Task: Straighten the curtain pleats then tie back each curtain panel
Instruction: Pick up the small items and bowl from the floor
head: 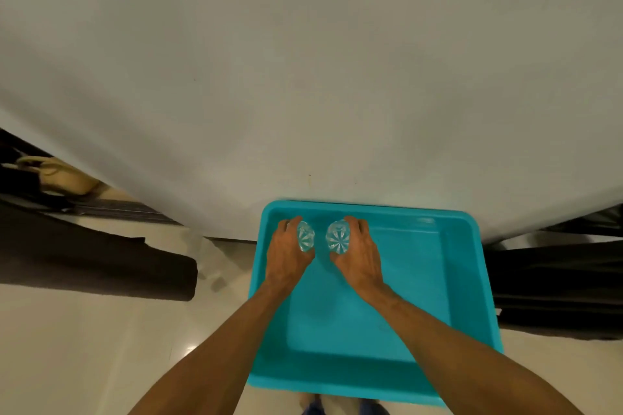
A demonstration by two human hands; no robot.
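**mopsy:** ok so where's the curtain in this one? all I get is a big pale surface (pixel 303 77) filling the top two thirds of the head view.

**tk_9:** honestly can't tell if that's a curtain panel, a sheet or something else. It's smooth and flat, with a few tiny specks near its lower edge. It's the only thing in view that could be the curtain.

**mopsy:** and the hands?

**tk_9:** both are inside a teal tray (pixel 330 330), up at its far end. The left hand (pixel 286 256) has its fingers (pixel 293 221) curled round a clear glass (pixel 306 236), grasping it. The right hand (pixel 362 258) grasps a second glass (pixel 337 236) the same way, thumb underneath. Both glasses are tipped so their star-cut bases point up toward the camera. They're side by side, close but with a gap between them.

**mopsy:** are the glasses resting on the tray or lifted?

**tk_9:** can't tell from this angle.

**mopsy:** what's holding the tray up?

**tk_9:** also can't tell. Its far rim overlaps the lower edge of the pale surface, and the rest sticks out over a glossy cream floor (pixel 101 347).

**mopsy:** anything else around?

**tk_9:** a dark rug (pixel 94 266) lies on the floor to the left, well apart from the tray. There's a beige bag (pixel 64 175) further back at the left edge. Some black material (pixel 553 283) sits just beside the tray on the right.
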